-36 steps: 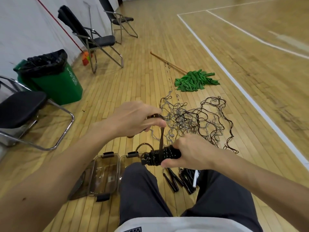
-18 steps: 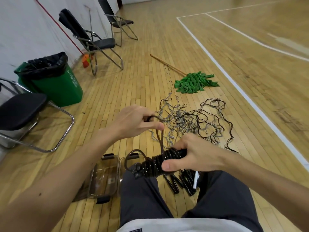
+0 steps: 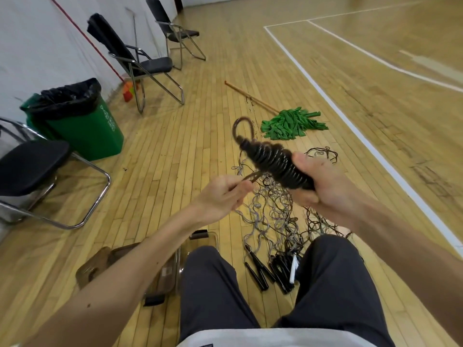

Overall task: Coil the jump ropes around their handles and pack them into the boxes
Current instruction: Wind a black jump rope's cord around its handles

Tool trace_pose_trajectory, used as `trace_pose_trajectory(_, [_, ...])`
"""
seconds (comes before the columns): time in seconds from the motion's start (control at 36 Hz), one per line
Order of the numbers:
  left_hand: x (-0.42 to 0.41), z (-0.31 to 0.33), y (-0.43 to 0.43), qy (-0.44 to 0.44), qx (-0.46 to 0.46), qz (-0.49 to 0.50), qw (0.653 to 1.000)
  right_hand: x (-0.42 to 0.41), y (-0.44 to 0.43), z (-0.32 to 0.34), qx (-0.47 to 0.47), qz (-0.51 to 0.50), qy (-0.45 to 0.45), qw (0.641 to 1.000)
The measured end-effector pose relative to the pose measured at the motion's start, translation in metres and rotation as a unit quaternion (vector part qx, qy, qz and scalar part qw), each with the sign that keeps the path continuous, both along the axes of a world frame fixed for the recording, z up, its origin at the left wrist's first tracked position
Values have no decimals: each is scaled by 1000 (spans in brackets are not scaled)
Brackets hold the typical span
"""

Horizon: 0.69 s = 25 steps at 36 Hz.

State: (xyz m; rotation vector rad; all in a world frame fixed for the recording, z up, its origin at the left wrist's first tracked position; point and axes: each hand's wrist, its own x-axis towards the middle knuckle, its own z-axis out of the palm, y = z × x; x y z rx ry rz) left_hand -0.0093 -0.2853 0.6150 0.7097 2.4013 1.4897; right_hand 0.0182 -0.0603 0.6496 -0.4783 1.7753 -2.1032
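Observation:
My right hand (image 3: 319,181) grips a dark jump rope bundle (image 3: 270,161), the cord wound in tight turns around its handles, tilted up to the left with a small loop sticking out at its far end. My left hand (image 3: 221,197) pinches the loose end of that cord just left of the bundle. A tangle of loose ropes (image 3: 275,216) lies on the floor below my hands, with several black handles (image 3: 265,271) near my knees. Clear brown plastic boxes (image 3: 160,266) lie open on the floor under my left forearm, partly hidden.
A green bin (image 3: 82,123) with a black liner stands at the left beside a black folding chair (image 3: 30,169). Two more chairs (image 3: 142,63) stand along the wall. A green mop (image 3: 290,123) lies beyond the ropes. My legs in dark trousers (image 3: 325,284) fill the foreground.
My right hand has raised the wound bundle and tipped it up to the left. My left hand has dropped below it, still pinching the cord end. The view has moved up.

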Motion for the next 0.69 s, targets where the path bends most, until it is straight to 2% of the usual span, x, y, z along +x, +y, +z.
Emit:
trace_pose_trajectory(0.11, [6, -6, 8, -2, -12, 7, 1000, -9, 5, 2, -41, -63, -49, 996])
trace_pose_trajectory(0.22, [13, -5, 12, 8, -39, 12, 999, -14, 6, 3, -22, -142, -72, 987])
trace_pose_trajectory(0.36, [20, -5, 13, 12, -89, 23, 996, -24, 5, -9, 75, -232, -71, 967])
trace_pose_trajectory(0.47, [25, -7, 11, 36, -151, 40, 987, -30, 5, -25, 189, -267, -14, 945])
trace_pose_trajectory(0.58, [33, 2, 15, 112, -261, 31, 958, -32, 3, -37, 261, -262, 26, 929])
trace_pose_trajectory(0.69, [32, 11, 16, 191, -387, 17, 902, -32, -1, -41, 345, -256, 84, 899])
